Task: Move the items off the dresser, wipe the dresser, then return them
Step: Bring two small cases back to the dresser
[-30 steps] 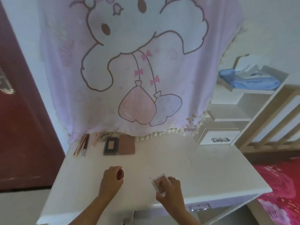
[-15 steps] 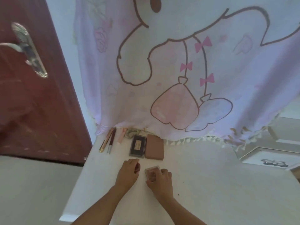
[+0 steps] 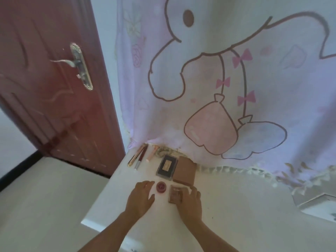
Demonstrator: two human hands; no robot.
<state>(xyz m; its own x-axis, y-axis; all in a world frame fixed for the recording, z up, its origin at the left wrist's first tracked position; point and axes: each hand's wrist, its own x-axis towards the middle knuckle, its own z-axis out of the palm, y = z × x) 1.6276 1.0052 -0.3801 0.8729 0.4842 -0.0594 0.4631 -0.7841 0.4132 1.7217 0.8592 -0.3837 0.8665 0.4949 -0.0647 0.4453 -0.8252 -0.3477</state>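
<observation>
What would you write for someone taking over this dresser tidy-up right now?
Left hand: open, beside the round red pot, not holding it.
Right hand: open, fingers resting against the clear square compact.
Both items stand on the dresser, in front of the dark palette and brown case. Pencils and a pink tube lie at the back left.
Done, apparently: items are back on top. Whether the dresser was wiped does not show.
Left: probably lift the hands away, then check that nothing is still off the dresser.
</observation>
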